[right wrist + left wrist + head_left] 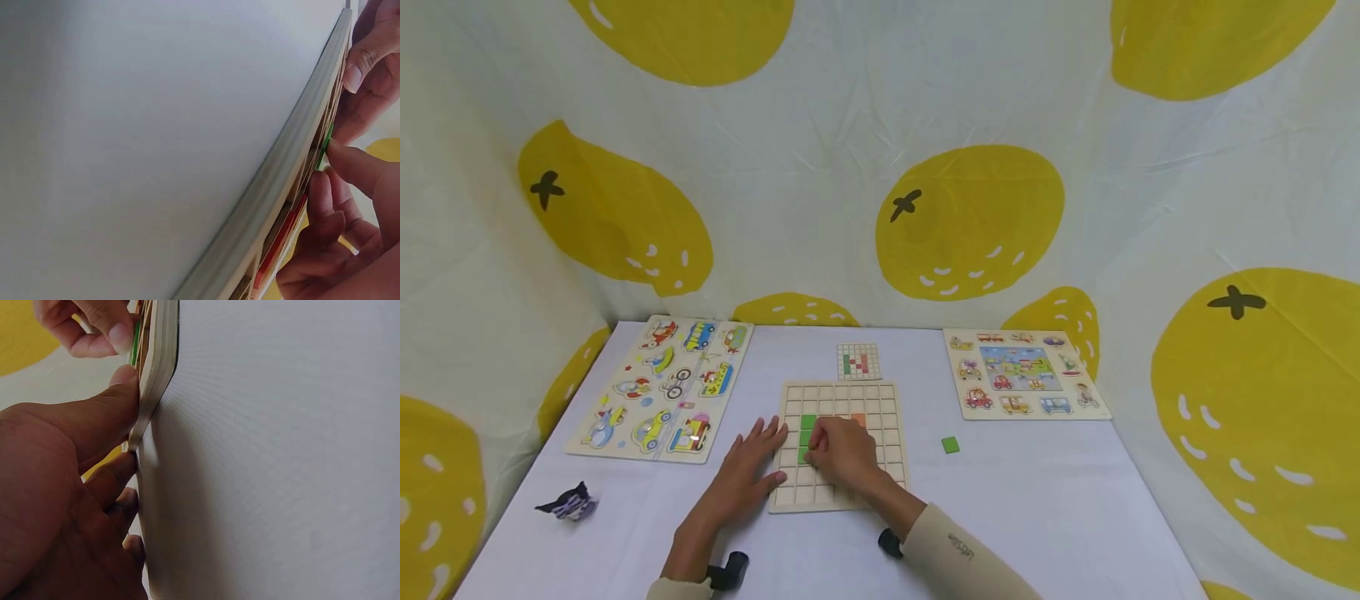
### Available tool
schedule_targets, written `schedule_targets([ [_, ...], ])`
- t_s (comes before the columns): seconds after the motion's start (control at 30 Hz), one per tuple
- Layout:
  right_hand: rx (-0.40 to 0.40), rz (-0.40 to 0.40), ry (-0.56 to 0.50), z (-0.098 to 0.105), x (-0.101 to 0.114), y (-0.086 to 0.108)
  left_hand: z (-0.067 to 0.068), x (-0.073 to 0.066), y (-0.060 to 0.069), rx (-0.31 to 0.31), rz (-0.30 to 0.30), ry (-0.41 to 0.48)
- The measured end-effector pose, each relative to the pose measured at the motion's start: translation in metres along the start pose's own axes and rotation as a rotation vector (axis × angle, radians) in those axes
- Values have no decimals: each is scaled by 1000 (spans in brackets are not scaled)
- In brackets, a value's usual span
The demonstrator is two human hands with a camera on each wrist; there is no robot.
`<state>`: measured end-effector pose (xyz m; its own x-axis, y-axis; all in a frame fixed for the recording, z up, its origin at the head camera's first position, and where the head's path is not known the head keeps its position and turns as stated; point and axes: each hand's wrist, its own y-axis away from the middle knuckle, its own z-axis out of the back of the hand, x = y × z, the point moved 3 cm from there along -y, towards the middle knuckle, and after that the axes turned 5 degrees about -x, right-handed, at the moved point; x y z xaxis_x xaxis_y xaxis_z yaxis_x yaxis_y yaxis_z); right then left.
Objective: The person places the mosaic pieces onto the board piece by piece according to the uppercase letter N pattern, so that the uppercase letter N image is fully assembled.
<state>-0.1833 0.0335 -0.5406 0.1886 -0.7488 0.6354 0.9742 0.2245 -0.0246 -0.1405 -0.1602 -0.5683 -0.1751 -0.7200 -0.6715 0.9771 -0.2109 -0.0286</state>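
A wooden grid board [786, 496] lies flat in front of me. Green square tiles [807, 422] fill part of a column on its left side. Over the board, my right hand [844, 454] has its thumb and a finger on the edges of the lowest visible green tile [324, 148], in or just above its cell. My left hand [743, 462] rests along the board's left edge, thumb on the rim and fingers extended. Partly behind the right hand is an orange tile [858, 419]. Red tiles [281, 240] sit in cells in the right wrist view.
A small pattern card [859, 362] lies behind the board. One loose green tile [951, 445] is to the right. Picture puzzles stand at the left [662, 392] and right [1026, 375]. A dark, purple-striped cloth item [571, 503] lies at the far left.
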Motion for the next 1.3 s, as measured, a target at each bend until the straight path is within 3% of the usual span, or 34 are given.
schedule_targets([
  [0.23, -35, -8, -120, 15, -6, 8, -1, -2, 2, 2, 5, -10],
  [0.43, -109, -62, -121, 40, -22, 20, 1, -3, 2, 9, 10, -20],
  [0.57, -182, -75, -83, 59, -41, 28, 2, -5, 2, 10, 16, -18],
  [0.83, -297, -181, -91, 102, -96, 40, 3, -6, 2, 18, 20, -19],
  [1.1, -254, -271, -64, 137, -138, 54, 3, -6, 3, 20, 33, -15],
  [1.3, -183, -323, 12, 141, -155, 62, 2, -4, 3, 14, 26, -16],
])
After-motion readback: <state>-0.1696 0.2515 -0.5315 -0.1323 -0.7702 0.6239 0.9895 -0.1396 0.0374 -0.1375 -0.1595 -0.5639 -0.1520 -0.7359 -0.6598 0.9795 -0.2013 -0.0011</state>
